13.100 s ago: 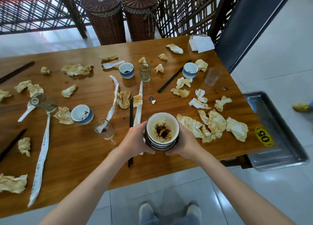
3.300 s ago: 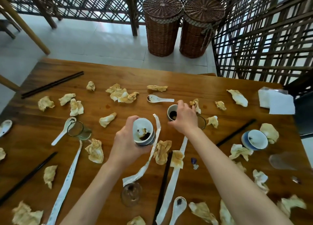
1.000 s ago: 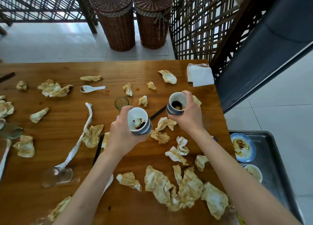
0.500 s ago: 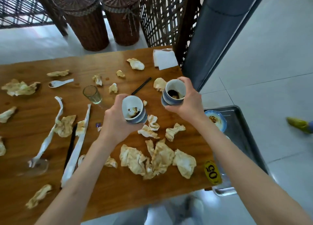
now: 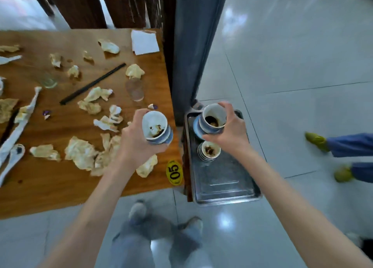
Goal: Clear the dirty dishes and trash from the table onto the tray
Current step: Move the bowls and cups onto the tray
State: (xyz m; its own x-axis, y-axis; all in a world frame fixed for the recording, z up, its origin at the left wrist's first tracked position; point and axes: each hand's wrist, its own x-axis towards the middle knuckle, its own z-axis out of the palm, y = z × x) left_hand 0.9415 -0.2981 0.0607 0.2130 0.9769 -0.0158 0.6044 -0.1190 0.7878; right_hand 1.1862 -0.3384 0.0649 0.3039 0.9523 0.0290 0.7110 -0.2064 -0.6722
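My left hand [image 5: 135,140] grips a stack of dirty blue-and-white cups [image 5: 156,129] above the table's right edge. My right hand [image 5: 230,130] grips another such stack of cups [image 5: 213,119], held over the far end of the metal tray [image 5: 222,183]. In the tray sit a blue plate [image 5: 196,129], partly hidden by the held cups, and a stack of dirty bowls [image 5: 209,150]. The wooden table [image 5: 60,183] bears crumpled stained napkins [image 5: 82,154], black chopsticks [image 5: 92,84], clear glasses [image 5: 134,90], a white spoon [image 5: 12,158] and paper strips.
The tray sits low beside the table's right edge, near a yellow "05" sticker [image 5: 174,172]. A dark blue panel [image 5: 193,46] stands behind the tray. Another person's legs in green shoes [image 5: 316,139] stand on the tiled floor at right. White folded napkins [image 5: 144,43] lie at the table's far corner.
Both hands have carried their cups to the right. The right hand's cups now hang over the tray; the left hand's cups are at the table's right edge. The view has swung right and down.
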